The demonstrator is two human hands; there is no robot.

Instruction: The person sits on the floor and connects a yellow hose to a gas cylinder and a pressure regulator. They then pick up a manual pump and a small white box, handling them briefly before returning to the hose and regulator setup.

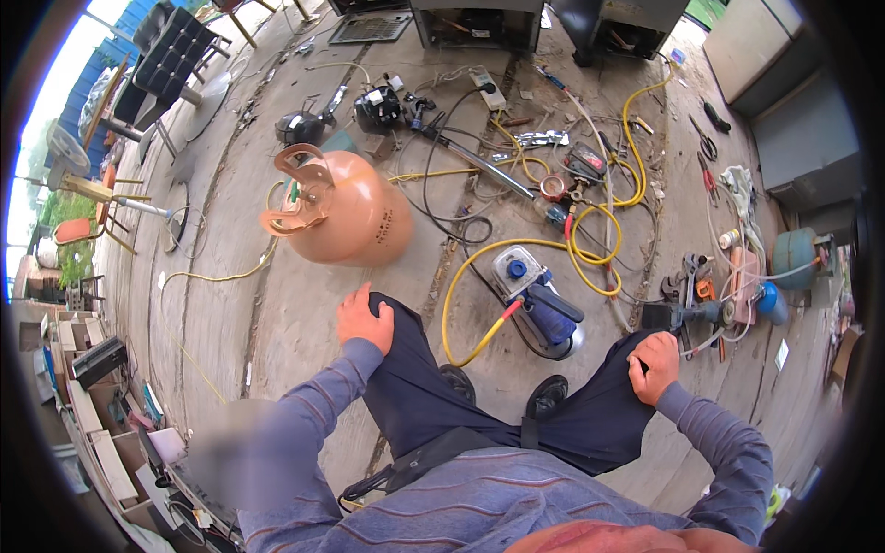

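My left hand (363, 319) rests on my left knee, holding nothing, its fingers lying loosely apart. On my right knee lies my right hand (653, 364), also with nothing in it, the fingers bent over the dark trousers. Between and ahead of my feet stands a blue and silver vacuum pump (550, 318), with a yellow hose (452, 300) joined to it by a red end. The hose loops away toward a gauge manifold (555, 187) on the ground. A large orange gas cylinder (355, 217) with a collar handle sits just beyond my left hand, apart from it.
Compressors (378, 109), a power strip (489, 90), cables and scrap cover the far ground. Pliers (707, 179), a torch, a small teal cylinder (796, 252) and other tools lie at the right. Cardboard boxes (103, 452) line the left; chairs (189, 46) stand far left.
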